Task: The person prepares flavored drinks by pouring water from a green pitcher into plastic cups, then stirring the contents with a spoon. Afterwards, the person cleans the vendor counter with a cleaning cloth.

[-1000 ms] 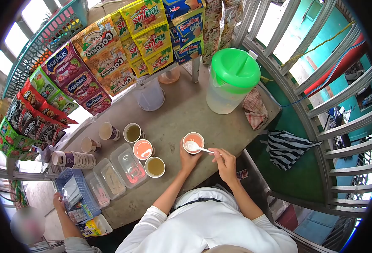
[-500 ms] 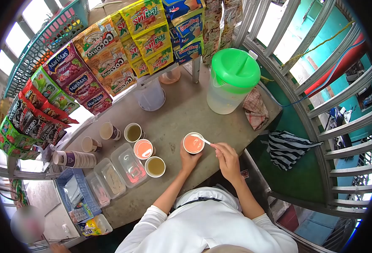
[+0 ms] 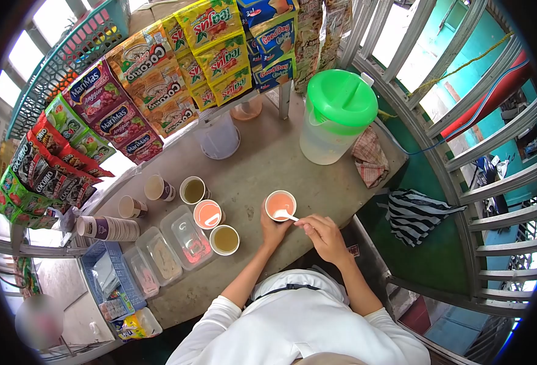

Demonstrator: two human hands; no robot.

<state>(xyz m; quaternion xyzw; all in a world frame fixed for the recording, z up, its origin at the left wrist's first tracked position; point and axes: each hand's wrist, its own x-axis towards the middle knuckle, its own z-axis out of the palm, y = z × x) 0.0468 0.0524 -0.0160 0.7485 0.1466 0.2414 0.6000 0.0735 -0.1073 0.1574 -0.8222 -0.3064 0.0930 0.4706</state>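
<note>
A paper cup of pinkish-orange drink (image 3: 280, 202) stands on the grey table, with my left hand (image 3: 273, 227) wrapped round its near side. My right hand (image 3: 324, 236) pinches the handle of a white spoon (image 3: 289, 216), whose bowl dips into the drink near the cup's lower rim. To the left are another cup of orange drink (image 3: 208, 215) and two cups of greenish-brown drink, one behind it (image 3: 193, 190) and one in front (image 3: 225, 239).
Plastic boxes with powder (image 3: 186, 237), stacked paper cups (image 3: 108, 229) and a blue basket (image 3: 111, 281) stand at the left. A green-lidded pitcher (image 3: 335, 118) and checked cloth (image 3: 370, 157) are at the back right. Sachets (image 3: 153, 82) hang above. A blurred person (image 3: 39, 322) is at the lower left.
The spoon has swung from the cup's upper right toward its lower rim, with my right hand slightly lower. My left hand has stayed at the cup.
</note>
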